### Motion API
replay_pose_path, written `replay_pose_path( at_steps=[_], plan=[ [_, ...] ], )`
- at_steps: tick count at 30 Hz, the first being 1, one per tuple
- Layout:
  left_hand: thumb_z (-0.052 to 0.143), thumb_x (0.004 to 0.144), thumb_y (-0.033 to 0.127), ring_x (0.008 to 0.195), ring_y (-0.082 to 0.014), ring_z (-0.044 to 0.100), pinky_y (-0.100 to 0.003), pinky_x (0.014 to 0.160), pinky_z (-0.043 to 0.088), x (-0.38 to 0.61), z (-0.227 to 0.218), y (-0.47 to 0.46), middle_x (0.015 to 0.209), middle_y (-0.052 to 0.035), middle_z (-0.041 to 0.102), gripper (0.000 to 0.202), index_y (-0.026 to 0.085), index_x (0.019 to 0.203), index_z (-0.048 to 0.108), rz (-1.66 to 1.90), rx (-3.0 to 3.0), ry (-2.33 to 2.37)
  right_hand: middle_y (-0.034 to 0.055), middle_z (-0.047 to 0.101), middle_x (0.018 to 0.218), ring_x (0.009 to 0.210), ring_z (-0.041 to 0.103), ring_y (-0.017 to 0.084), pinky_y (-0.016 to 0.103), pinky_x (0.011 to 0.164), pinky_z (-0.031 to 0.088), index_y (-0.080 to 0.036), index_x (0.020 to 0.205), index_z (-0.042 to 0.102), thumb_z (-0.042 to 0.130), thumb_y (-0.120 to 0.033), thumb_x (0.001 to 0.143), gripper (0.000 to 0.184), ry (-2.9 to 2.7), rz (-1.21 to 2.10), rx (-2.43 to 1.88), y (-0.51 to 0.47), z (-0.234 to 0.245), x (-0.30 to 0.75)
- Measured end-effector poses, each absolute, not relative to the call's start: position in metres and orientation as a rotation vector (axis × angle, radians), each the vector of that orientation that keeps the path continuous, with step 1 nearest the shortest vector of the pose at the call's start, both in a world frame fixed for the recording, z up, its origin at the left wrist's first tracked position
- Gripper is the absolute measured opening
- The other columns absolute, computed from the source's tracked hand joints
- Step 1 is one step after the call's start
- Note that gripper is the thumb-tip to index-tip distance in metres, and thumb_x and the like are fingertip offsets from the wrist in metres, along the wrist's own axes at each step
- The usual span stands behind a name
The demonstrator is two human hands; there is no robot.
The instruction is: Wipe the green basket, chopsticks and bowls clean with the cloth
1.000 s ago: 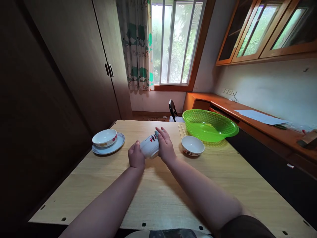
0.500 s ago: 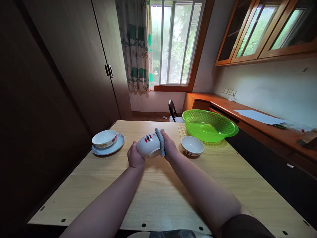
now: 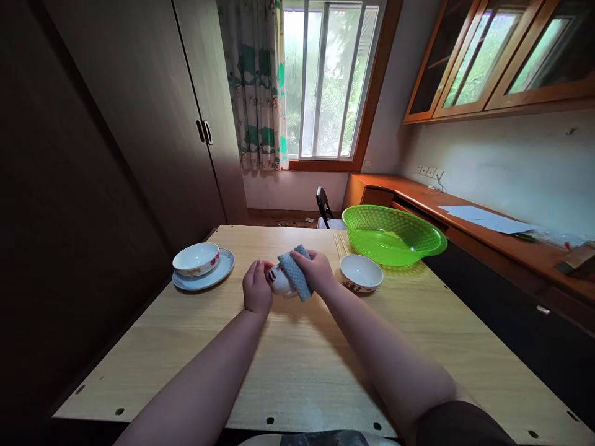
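Observation:
A white bowl [image 3: 279, 283] with a dark and red pattern is held tilted above the middle of the table. My left hand [image 3: 257, 287] grips it by its left side, fingers closed around the edge. Against the bowl's right side, my right hand [image 3: 317, 271] presses a grey-blue sponge cloth [image 3: 296, 273], which covers much of the bowl. Just right of my right hand, a second white bowl [image 3: 361, 272] with a patterned outside stands upright on the table.
On the left, a flowered bowl [image 3: 196, 259] sits on a blue-rimmed plate [image 3: 227, 267]. A green plastic basket [image 3: 395, 248] stands at the table's back right, with chopsticks [image 3: 341, 245] beside it. A folding chair [image 3: 324, 207] is beyond the wooden table [image 3: 297, 365].
The cloth has moved from the bowl's right rim onto its outer side, spreading over it with my right hand. The bowl has turned, and my left hand's fingers have shifted along its edge.

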State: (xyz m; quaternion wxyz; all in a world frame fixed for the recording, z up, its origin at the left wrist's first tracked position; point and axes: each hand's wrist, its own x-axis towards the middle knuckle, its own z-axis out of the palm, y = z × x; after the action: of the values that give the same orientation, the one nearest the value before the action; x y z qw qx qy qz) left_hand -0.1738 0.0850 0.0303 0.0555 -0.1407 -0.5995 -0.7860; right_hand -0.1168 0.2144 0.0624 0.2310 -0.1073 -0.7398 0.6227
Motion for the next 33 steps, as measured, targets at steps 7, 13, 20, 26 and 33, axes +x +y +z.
replay_pose_path(
  at_steps=[7, 13, 20, 26, 33],
  plan=[
    [0.056, 0.078, 0.049, 0.050, -0.0128, 0.042, -0.025, 0.050, 0.032, -0.171, 0.029, 0.082, 0.048, 0.0007, 0.051, 0.041, 0.016, 0.053, 0.058, -2.275, -0.544, -2.012, -0.0014, 0.055, 0.061, 0.064, 0.050, 0.014, 0.026, 0.060, 0.038, -0.020, 0.062, 0.059, 0.056, -0.051, 0.080, 0.037, -2.217, 1.255, -0.204, 0.200, 0.066, -0.112],
    [0.049, 0.082, 0.050, 0.047, -0.0130, 0.040, -0.025, 0.048, 0.030, -0.172, 0.025, 0.082, 0.047, 0.0002, 0.049, 0.045, 0.017, 0.053, 0.058, -2.170, -0.425, -2.029, 0.0045, 0.061, 0.088, 0.091, 0.054, 0.020, 0.034, 0.085, 0.041, -0.022, 0.074, 0.062, 0.060, -0.039, 0.081, 0.019, -1.998, 0.973, -0.130, 0.195, 0.071, -0.106],
    [0.045, 0.084, 0.052, 0.049, -0.0123, 0.036, -0.025, 0.048, 0.028, -0.173, 0.023, 0.082, 0.046, 0.0017, 0.044, 0.049, 0.018, 0.050, 0.052, -2.072, -0.351, -2.060, 0.0012, 0.059, 0.068, 0.068, 0.053, 0.017, 0.029, 0.064, 0.038, -0.023, 0.069, 0.056, 0.050, -0.044, 0.087, 0.028, -2.162, 0.943, -0.134, 0.188, 0.068, -0.100],
    [0.053, 0.081, 0.048, 0.048, -0.0113, 0.033, -0.025, 0.048, 0.025, -0.168, 0.021, 0.085, 0.045, 0.0025, 0.040, 0.045, 0.018, 0.047, 0.049, -2.088, -0.392, -2.037, 0.0009, 0.057, 0.064, 0.059, 0.049, 0.016, 0.028, 0.055, 0.029, -0.023, 0.070, 0.051, 0.049, -0.046, 0.085, 0.028, -2.295, 0.727, -0.315, 0.183, 0.069, -0.101],
    [0.049, 0.082, 0.050, 0.046, -0.0122, 0.036, -0.025, 0.046, 0.026, -0.165, 0.023, 0.087, 0.045, 0.0024, 0.040, 0.046, 0.019, 0.048, 0.045, -2.171, -0.255, -2.029, -0.0016, 0.054, 0.061, 0.055, 0.046, 0.015, 0.026, 0.052, 0.028, -0.023, 0.066, 0.045, 0.042, -0.051, 0.088, 0.036, -2.210, 0.888, -0.437, 0.205, 0.068, -0.111]
  ],
)
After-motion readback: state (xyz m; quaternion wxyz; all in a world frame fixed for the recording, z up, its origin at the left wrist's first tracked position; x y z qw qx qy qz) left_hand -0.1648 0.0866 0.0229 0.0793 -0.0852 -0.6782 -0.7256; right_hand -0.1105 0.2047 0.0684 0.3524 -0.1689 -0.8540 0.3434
